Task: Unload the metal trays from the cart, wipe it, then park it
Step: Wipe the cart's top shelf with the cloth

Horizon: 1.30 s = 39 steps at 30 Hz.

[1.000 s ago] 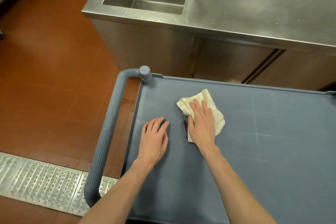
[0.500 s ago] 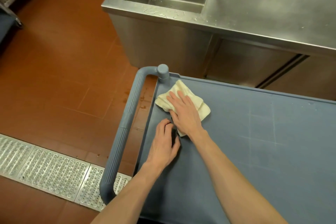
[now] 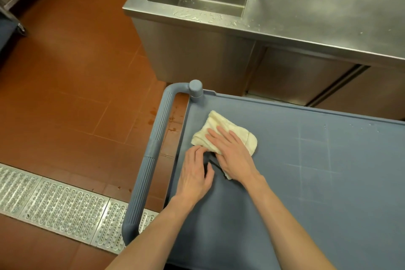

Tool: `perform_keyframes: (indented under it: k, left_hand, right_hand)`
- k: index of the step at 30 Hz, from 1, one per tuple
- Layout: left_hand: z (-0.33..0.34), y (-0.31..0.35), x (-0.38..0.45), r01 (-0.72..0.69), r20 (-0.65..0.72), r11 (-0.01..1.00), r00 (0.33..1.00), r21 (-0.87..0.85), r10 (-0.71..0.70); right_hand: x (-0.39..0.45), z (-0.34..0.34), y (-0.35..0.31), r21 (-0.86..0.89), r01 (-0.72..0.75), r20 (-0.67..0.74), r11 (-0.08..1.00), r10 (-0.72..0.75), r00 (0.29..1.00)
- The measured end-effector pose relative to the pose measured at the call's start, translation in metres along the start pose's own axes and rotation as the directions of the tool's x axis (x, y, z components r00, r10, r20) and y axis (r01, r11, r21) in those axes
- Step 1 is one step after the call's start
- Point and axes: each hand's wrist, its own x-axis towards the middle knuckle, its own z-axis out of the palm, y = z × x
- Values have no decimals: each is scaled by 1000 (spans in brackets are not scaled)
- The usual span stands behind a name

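Since the earlier frame the cloth (image 3: pixel 225 136) has slid toward the cart (image 3: pixel 306 182) corner by the handle (image 3: pixel 151 158). Right hand (image 3: pixel 232 151) presses it, fingers flat; left hand (image 3: pixel 195 173) rests beside, fingers loosely bent, empty. I judge overlapping strokes along the rim best.

Bare cart top (image 3: pixel 306 193) rightward; handle (image 3: pixel 151 155) at left, steel counter (image 3: pixel 317 6) just beyond.

No readable text, labels, brands or numbers anywhere in view.
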Motion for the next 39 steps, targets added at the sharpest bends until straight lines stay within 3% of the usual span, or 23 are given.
perform_keyframes:
  k: [9,17,21,33,39]
  left_hand:
    - [12,8,6,-99,81,958,993,268,80]
    - [34,41,14,37,-8,916,999,399,-37]
    - [52,63,20,24,-15,908,1000,418,-19]
    - [147,169,50,-137,160,912,984,386,80]
    - [182,203,75,-147,121,913,987,382,109]
  right_hand:
    - [-46,-21,41,-29,-270,-132,962,264,955]
    - [-85,-67,97,-95,-464,-212,881,438,874]
    - [-105,-81,116,-103,-533,-220,840,503,836]
    - [-171,-132,195,-152,-619,-234,771,580,780]
    - [-198,-152,233,-148,-688,-271,711,640,719]
